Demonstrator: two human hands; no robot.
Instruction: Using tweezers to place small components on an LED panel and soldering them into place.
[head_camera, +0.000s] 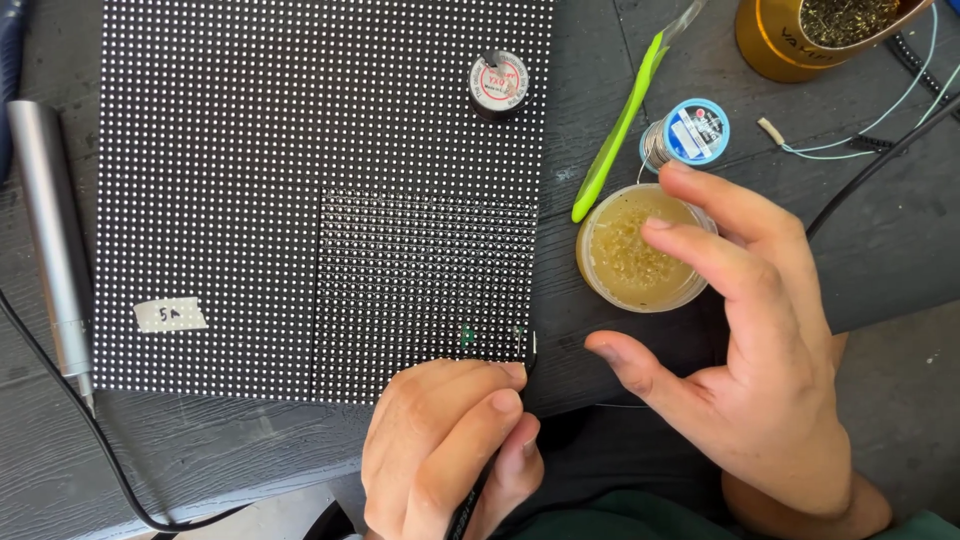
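Note:
My left hand (445, 445) grips black tweezers (530, 352) whose tip touches the lower right corner of a small dotted LED panel (425, 285). That panel lies on a larger black dotted LED panel (250, 150). My right hand (755, 350) hovers open with fingers spread, just over a round tub of yellowish flux paste (625, 260), holding nothing.
A grey soldering tool (50, 230) with a black cable lies at the left. A small solder spool (498, 82) rests on the large panel. A green plastic tool (615, 130), a blue-labelled solder spool (690, 133) and a gold tin (800, 35) of brass wool sit at the back right.

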